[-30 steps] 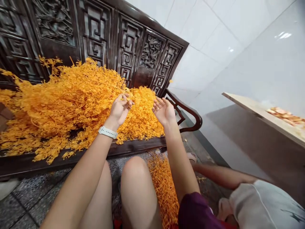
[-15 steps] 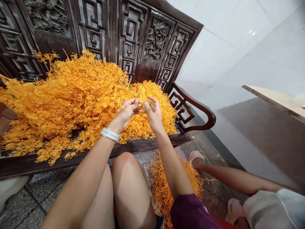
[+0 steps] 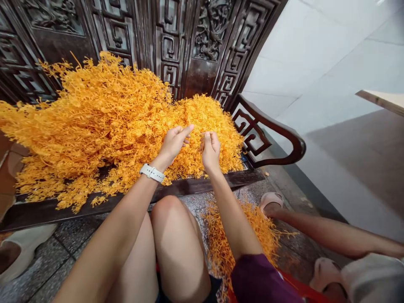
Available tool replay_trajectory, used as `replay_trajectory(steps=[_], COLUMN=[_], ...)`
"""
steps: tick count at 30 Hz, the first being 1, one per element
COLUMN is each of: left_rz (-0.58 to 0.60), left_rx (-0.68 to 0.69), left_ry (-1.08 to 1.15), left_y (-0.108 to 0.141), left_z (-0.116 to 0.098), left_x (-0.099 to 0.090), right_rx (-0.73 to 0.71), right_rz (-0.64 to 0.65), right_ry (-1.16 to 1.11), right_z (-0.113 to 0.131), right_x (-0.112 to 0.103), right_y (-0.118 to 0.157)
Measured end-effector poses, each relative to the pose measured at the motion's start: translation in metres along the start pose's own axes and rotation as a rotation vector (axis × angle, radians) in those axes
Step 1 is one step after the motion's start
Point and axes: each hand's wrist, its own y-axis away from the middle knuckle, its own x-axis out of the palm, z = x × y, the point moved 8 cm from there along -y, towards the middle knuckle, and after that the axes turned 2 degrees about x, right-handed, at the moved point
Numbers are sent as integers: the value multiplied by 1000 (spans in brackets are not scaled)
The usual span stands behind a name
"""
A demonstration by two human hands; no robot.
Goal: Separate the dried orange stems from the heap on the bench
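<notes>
Might bump yellow flowers point(image 3: 94, 113) off the front edge of the bench point(image 3: 189, 186) with left hand point(image 3: 173, 144) or right hand point(image 3: 211, 152); can't tell if pinching any.

Left hand point(image 3: 175, 142): half-curled | right hand point(image 3: 211, 152): curled | slightly apart
</notes>
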Motion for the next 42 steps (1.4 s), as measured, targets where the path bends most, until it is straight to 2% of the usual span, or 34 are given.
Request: replay_trajectory(steps=[3,7,13,16,19,22,24,28,32,34,36,38,40,42], left_rz=[-33,-27,-89,-160,-264,-317,-358,-429,-404,-416,-466,-522,-523,-496], left_rx=[-47,-151,-41,-105,-210,-174,-122,-77,-37,-33,-45,-58,-58,-46], left_ry=[77,146,111,237,372,420,427,381,361,359,352,333,301,275], left_y=[2,5,1,0,-3,-12,-16,-13,-7,-10,-17,-27,-36,-38], left_z=[7,18,14,21,29,23,17,12,6,3,0,-4,-6,-7], left_x=[6,13,8,5,-3,-15,-25,-33,-24,-27,-42,-64,-84,-97], right_rx=[-10,-77,-203,-188,-35,77,41,-173,-337,-414,-518,-568,-481,-320], right_rz=[-31,33,81,-7,-152,-135,-100,-89,-73,-49,67,311,586,803], right_ry=[23,126,299,128,-171,-361,-365,-139,12,54,87,120,121,72], right_z=[-3,-8,-2,-3,-20,-28,-17,27,58,71,87,99,100,97], right_x=[-2,2,11,10,9,28,43,61,60,59,66,80,90,86], right_y=[4,5,15,16,13,17,26,53,73,87,111,140,165,177])
